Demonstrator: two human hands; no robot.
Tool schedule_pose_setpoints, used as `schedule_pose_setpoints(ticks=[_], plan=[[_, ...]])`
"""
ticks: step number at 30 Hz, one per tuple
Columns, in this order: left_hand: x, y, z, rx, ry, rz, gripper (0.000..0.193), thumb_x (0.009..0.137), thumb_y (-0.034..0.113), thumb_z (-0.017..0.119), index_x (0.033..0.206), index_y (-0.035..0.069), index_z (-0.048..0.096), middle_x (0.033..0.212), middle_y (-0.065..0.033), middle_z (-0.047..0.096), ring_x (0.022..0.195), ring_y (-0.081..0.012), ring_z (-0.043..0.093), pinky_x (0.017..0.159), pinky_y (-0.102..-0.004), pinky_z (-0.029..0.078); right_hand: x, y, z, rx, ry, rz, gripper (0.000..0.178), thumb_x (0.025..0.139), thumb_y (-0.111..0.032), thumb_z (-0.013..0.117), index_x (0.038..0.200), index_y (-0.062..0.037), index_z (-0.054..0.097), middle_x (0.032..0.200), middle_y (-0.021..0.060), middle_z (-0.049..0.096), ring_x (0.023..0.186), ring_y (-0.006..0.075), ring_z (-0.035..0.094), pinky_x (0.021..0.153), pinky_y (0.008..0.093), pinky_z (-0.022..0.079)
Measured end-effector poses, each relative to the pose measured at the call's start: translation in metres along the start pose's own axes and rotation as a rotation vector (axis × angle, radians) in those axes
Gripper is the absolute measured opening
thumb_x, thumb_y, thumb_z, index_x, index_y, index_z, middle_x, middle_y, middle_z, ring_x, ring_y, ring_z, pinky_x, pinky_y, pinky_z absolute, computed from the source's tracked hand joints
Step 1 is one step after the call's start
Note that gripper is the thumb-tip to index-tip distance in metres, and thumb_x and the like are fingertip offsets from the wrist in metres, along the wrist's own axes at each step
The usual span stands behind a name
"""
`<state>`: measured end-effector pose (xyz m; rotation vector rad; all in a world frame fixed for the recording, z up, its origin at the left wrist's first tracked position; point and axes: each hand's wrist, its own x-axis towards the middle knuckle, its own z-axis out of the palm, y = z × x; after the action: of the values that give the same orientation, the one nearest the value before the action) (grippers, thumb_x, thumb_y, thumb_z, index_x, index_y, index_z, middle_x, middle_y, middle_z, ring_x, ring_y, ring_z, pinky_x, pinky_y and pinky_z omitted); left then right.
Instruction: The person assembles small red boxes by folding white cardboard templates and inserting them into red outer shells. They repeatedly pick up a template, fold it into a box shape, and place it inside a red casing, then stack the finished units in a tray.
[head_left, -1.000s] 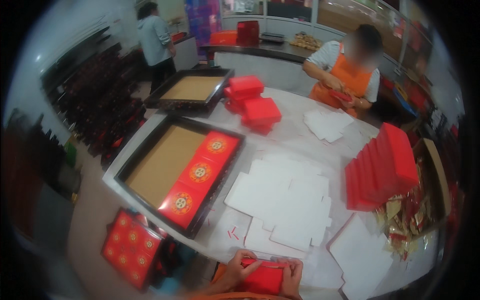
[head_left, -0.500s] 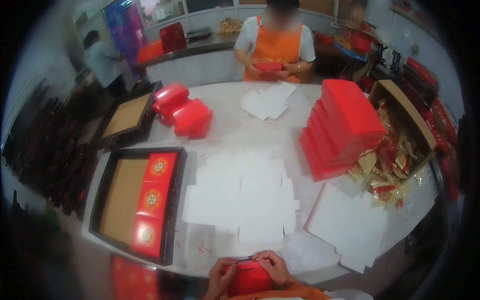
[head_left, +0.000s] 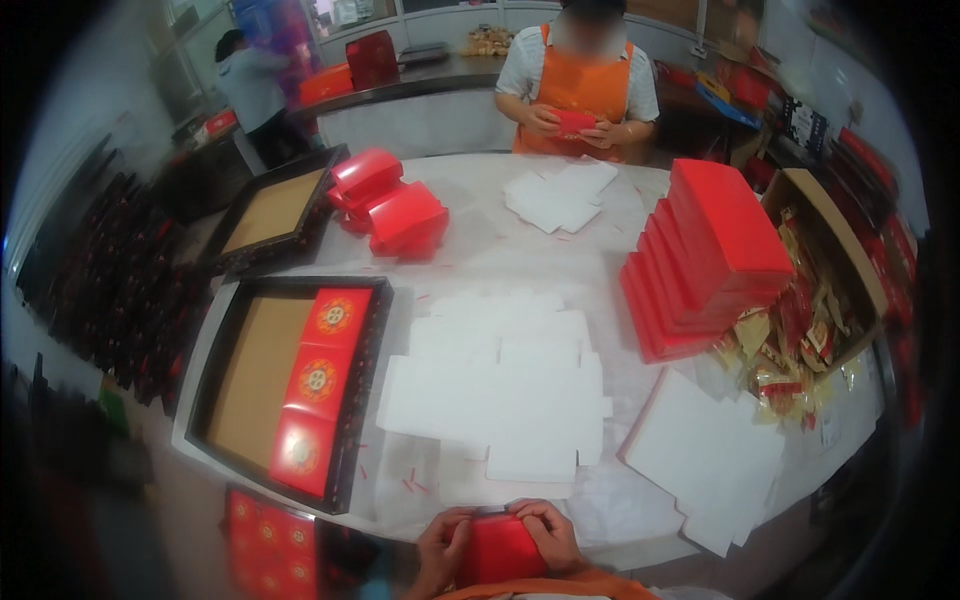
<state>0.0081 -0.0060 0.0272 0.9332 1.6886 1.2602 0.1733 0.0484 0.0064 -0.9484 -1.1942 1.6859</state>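
Observation:
A small red box point(head_left: 496, 552) is held close to my body, below the table's near edge. My left hand point(head_left: 446, 545) grips its left side and my right hand point(head_left: 550, 530) its right, with the fingers of both bent over the top edge. Just beyond my hands lie white unfolded box blanks point(head_left: 490, 385), flat on the table. To their left is a black-edged tray point(head_left: 240, 380) with a brown base, where several red boxes with round gold emblems point(head_left: 318, 380) stand in a column along the right side.
A tall pile of red boxes point(head_left: 715, 250) stands at the right beside a carton point(head_left: 825, 260) spilling gold packets. More white blanks point(head_left: 715, 460) overhang the right edge. Folded red boxes point(head_left: 400, 215) and another tray point(head_left: 275, 210) are far left. Across the table, a person in an orange apron point(head_left: 578, 85) holds a red box.
The whole view has shifted slightly, moving the table rightward in the picture. The red box's top, gapped before, now looks more closed under my fingers. The person at far left has raised an arm.

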Motion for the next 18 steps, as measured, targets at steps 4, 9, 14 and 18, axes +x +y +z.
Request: schedule_pose_setpoints(ticks=[4, 9, 14, 18], plan=[[-0.003, -0.007, -0.001, -0.092, -0.03, -0.001, 0.014, 0.086, 0.004, 0.049, 0.097, 0.0, 0.057, 0.102, -0.0099, 0.059, 0.092, -0.0133, 0.054, 0.082, -0.0257, 0.043, -0.002, 0.002, 0.001, -0.026, 0.025, 0.029, 0.009, 0.086, -0.003, 0.048, 0.091, 0.0007, 0.054, 0.102, 0.0084, 0.056, 0.095, 0.0132, 0.05, 0.085, 0.0255, 0.038], [-0.001, 0.005, -0.006, 0.071, -0.063, 0.152, 0.013, 0.086, 0.002, 0.047, 0.096, -0.002, 0.054, 0.108, -0.0138, 0.056, 0.098, -0.0195, 0.054, 0.084, -0.0267, 0.042, 0.0, -0.004, 0.006, -0.044, 0.068, 0.042, 0.009, 0.087, -0.004, 0.047, 0.089, 0.0011, 0.054, 0.102, 0.0088, 0.056, 0.094, 0.0139, 0.05, 0.085, 0.0258, 0.039], [-0.006, -0.009, -0.01, 0.122, -0.088, 0.227, 0.011, 0.085, 0.001, 0.049, 0.092, -0.003, 0.056, 0.106, -0.0148, 0.057, 0.097, -0.0214, 0.055, 0.084, -0.0276, 0.042, -0.007, 0.005, 0.002, -0.068, 0.033, 0.011, 0.01, 0.087, -0.004, 0.046, 0.087, 0.002, 0.054, 0.103, 0.0101, 0.056, 0.096, 0.0154, 0.051, 0.086, 0.0265, 0.038], [-0.01, -0.014, -0.008, 0.044, -0.061, 0.197, 0.005, 0.084, 0.0, 0.051, 0.085, -0.004, 0.055, 0.103, -0.0138, 0.058, 0.095, -0.0211, 0.055, 0.083, -0.027, 0.043, -0.009, 0.005, -0.001, -0.081, 0.006, 0.02, 0.008, 0.085, -0.004, 0.048, 0.085, 0.0014, 0.054, 0.105, 0.0132, 0.056, 0.098, 0.018, 0.051, 0.087, 0.0283, 0.038]])
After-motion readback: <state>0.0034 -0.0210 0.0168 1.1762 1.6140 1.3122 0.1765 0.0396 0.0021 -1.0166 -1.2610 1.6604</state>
